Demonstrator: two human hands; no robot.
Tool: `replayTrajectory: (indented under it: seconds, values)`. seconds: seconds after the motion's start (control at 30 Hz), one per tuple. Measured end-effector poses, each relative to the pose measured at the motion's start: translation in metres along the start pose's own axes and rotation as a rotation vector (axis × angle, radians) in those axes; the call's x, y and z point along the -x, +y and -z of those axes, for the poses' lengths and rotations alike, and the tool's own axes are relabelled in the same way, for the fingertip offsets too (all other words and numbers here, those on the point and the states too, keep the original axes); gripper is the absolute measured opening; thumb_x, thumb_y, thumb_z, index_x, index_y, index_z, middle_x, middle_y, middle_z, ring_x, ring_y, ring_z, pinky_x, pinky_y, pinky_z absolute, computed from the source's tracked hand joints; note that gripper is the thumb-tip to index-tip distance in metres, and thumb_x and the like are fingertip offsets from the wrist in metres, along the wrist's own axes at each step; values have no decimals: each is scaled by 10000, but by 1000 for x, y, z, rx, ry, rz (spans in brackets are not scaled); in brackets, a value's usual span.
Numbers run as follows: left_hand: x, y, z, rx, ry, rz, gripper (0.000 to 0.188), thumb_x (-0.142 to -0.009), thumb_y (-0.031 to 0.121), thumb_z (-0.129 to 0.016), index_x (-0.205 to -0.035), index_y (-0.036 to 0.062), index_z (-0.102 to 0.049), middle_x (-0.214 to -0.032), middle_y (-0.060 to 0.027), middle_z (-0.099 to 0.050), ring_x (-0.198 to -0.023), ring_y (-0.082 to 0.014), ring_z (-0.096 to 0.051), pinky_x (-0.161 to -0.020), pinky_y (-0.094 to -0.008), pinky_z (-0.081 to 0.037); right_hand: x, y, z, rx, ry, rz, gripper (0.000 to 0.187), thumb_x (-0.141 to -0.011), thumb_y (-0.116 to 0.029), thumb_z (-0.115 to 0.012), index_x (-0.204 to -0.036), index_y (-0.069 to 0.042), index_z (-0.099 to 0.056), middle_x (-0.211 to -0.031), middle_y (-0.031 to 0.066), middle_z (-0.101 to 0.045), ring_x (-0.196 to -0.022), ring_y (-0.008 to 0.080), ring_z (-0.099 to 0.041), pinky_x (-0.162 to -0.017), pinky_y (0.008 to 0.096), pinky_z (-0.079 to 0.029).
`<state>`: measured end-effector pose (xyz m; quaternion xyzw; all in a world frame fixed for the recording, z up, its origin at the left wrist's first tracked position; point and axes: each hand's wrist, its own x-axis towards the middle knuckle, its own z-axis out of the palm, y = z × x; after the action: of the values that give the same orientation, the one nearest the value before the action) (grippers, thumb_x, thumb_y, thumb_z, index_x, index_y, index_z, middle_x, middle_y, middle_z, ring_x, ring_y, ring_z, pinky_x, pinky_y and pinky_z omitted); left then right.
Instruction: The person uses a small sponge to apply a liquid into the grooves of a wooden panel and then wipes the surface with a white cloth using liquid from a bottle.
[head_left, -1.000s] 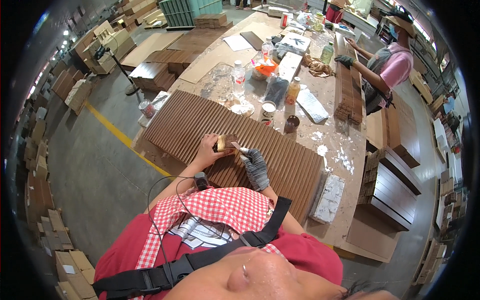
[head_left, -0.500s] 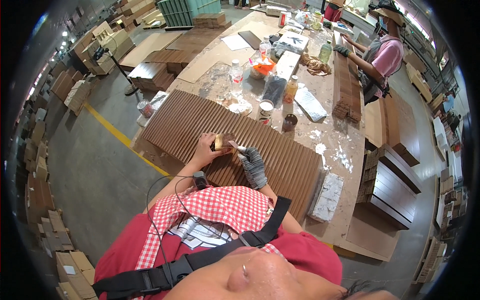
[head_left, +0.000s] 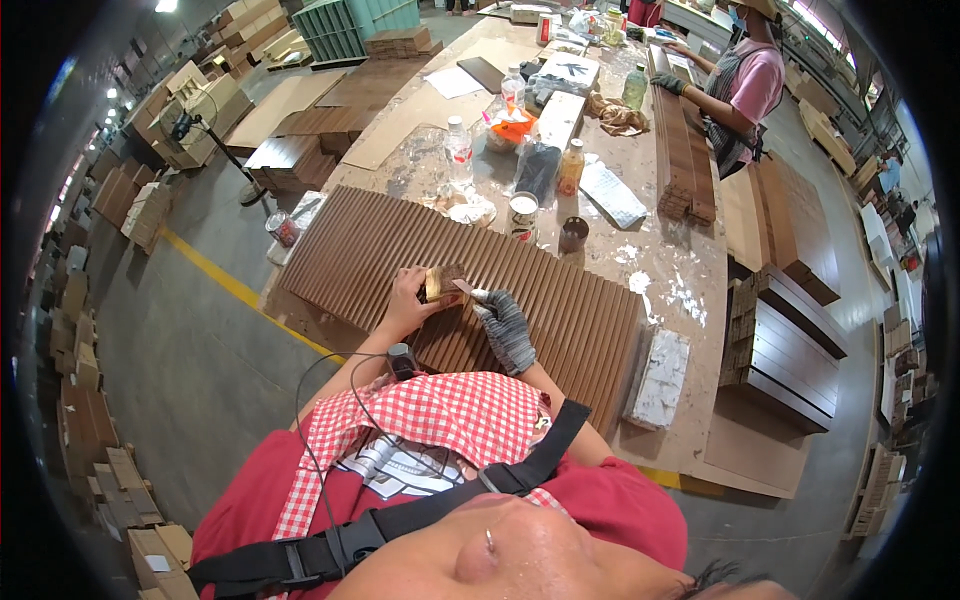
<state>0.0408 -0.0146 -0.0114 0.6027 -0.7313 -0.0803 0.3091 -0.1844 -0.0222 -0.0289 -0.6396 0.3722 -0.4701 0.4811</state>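
Observation:
My left hand (head_left: pixel 406 304), bare, grips a small tan block with dark brown paste-like matter on its face (head_left: pixel 446 280); whether it is wood or something else I cannot tell. In my right hand (head_left: pixel 506 330), which wears a grey knit glove with pale fingertips, is a small flat-bladed scraper (head_left: pixel 463 286). Its blade touches or nearly touches the brown face of the block. Both hands are over a row of long brown wooden strips (head_left: pixel 545 305), laid side by side on the worktable (head_left: pixel 640 262). My fingers partly hide the block and the scraper's handle.
Beyond the strips stand an open can (head_left: pixel 522 216), a dark cup (head_left: pixel 574 234), an amber bottle (head_left: pixel 570 168) and a clear bottle (head_left: pixel 458 152). A white-smeared block (head_left: pixel 657 380) lies to the right. A co-worker (head_left: pixel 745 95) handles stacked brown boards (head_left: pixel 686 165) at the far right.
The view has tilted slightly, so the table and background sit a little differently. My hands keep their hold on the block and scraper, with barely any visible movement.

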Motion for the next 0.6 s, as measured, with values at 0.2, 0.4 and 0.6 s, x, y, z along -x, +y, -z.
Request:
replayTrajectory:
  seconds: [0.2,0.4,0.6]
  values:
    - [-2,-1,-2,-9,-17,1,593,-777,458,-776,-1117,-5,-627,-1054,-138,-583,-1010,-329,-485,-904,-439,-418,0,1,2,27,-3,-3,178,-927,-23,-634,-1105,-20,-617,-963,96,-582,-844,173,-600,-782,296,-511]
    - [-7,1,-8,4,19,-38,594,-778,468,-773,-1114,-2,-633,-1057,-142,-588,-1004,-327,-500,-903,-438,-420,-6,2,10,54,15,100,171,-922,-30,-639,-1092,-24,-619,-930,95,-575,-813,190,-592,-766,308,-504]
    - [-8,0,-14,-33,74,-51,606,-778,469,-773,-1131,-3,-632,-1060,-137,-589,-1007,-328,-498,-891,-430,-421,-7,6,13,28,12,64,161,-926,-34,-639,-1084,-21,-615,-927,89,-571,-811,181,-581,-763,303,-498]
